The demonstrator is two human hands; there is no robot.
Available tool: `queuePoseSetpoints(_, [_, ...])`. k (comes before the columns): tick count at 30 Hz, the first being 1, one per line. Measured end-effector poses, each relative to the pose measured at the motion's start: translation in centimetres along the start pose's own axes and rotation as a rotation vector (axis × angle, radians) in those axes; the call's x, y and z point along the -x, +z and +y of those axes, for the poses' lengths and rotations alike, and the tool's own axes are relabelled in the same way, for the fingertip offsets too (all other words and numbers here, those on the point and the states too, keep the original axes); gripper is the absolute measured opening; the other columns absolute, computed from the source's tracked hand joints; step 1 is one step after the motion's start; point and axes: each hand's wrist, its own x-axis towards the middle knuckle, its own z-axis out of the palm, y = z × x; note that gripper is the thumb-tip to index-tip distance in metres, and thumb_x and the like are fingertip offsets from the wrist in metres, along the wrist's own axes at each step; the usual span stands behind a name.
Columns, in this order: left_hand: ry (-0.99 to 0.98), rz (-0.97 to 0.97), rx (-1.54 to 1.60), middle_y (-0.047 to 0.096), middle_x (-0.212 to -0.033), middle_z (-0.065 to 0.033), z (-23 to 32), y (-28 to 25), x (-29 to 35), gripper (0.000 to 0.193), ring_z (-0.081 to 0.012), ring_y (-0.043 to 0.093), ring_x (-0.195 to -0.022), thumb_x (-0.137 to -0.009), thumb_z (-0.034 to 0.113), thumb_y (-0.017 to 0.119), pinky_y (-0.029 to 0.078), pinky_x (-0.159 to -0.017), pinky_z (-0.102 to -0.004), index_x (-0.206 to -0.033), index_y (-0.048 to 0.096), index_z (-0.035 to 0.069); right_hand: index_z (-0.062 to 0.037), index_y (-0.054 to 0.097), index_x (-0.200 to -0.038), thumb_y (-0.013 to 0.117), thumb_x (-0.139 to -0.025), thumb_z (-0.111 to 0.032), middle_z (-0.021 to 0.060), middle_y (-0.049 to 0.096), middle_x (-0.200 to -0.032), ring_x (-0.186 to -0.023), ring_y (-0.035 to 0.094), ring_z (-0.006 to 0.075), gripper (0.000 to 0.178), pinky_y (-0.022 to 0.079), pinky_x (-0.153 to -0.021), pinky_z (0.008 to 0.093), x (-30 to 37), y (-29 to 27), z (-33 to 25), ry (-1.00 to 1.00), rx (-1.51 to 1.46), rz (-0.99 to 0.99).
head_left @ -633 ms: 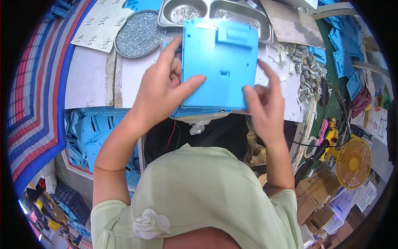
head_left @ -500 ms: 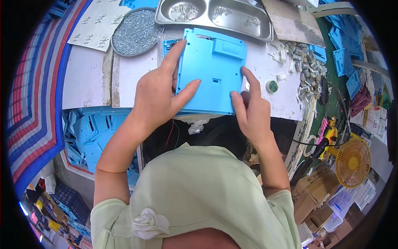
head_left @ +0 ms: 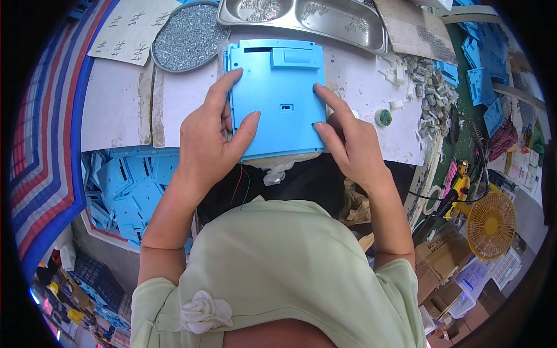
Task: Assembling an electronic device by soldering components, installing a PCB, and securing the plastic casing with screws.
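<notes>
In the head view a blue plastic panel (head_left: 277, 95) lies flat on the white worktable (head_left: 116, 110), its slightly longer axis running from the person toward the steel tray (head_left: 301, 14) just beyond its far edge. The end with the raised rectangular tab and slot points away from the person; the near edge overhangs the table's front. The left hand (head_left: 210, 136) presses on the panel's left side, fingers spread, thumb on its face, not closed round it. The right hand (head_left: 348, 139) rests two fingertips on the panel's right edge, likewise open. Left of the panel sits a round dish of screws (head_left: 188, 37); below it, a bin of blue parts (head_left: 127, 185)
</notes>
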Motion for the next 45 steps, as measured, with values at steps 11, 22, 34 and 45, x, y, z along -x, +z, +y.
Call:
queuePoseSetpoints(11, [-0.041, 0.095, 0.241, 0.044, -0.067, 0.0045, -1.4, 1.1, 0.7, 0.063, -0.0028, 0.036, -0.056, -0.086, 0.007, 0.074, 0.028, -0.051, -0.0205, -0.144, 0.051, -0.002, -0.0011, 0.057, -0.142, 0.071, -0.095, -0.007, -0.0009, 0.054, -0.069, -0.061, 0.048, 0.006, 0.05, 0.04, -0.058, 0.0228, 1.2, 1.4, 2.0, 0.042, -0.413, 0.117])
queuePoseSetpoints(22, [0.086, 0.18, 0.011, 0.05, -0.089, -0.004, -1.6, 1.3, 2.5, 0.055, -0.0109, 0.046, -0.074, -0.09, 0.007, 0.071, 0.04, -0.066, -0.024, -0.141, 0.055, -0.006, -0.0094, 0.064, -0.139, 0.075, -0.092, -0.013, 0.0114, 0.065, -0.07, -0.054, 0.059, 0.019, 0.048, 0.046, -0.053, 0.0317, 0.6, 2.0, 1.9, -0.141, -0.112, 0.193])
queuePoseSetpoints(34, [-0.055, -0.117, 0.206, 0.062, -0.094, -0.009, -4.1, -3.7, 0.2, 0.036, -0.0186, 0.059, -0.085, -0.091, 0.013, 0.072, 0.048, -0.073, -0.0301, -0.125, 0.07, 0.002, -0.0145, 0.074, -0.126, 0.076, -0.089, -0.018, 0.0155, 0.06, -0.061, -0.05, 0.059, 0.0296, 0.037, 0.047, -0.053, 0.0381, -2.5, -2.9, -2.5, -0.146, 0.429, -0.117])
queuePoseSetpoints(45, [0.215, 0.159, -0.521, 0.066, -0.08, -0.0083, -9.7, -5.3, -8.7, 0.015, -0.0305, 0.066, -0.079, -0.086, 0.02, 0.075, 0.05, -0.073, -0.0428, -0.084, 0.073, 0.005, -0.0057, 0.076, -0.093, 0.076, -0.081, -0.017, 0.013, 0.063, -0.074, -0.08, 0.061, 0.0328, 0.016, 0.051, -0.075, 0.0451, -9.9, -5.6, -6.6, -0.425, 0.509, -0.369])
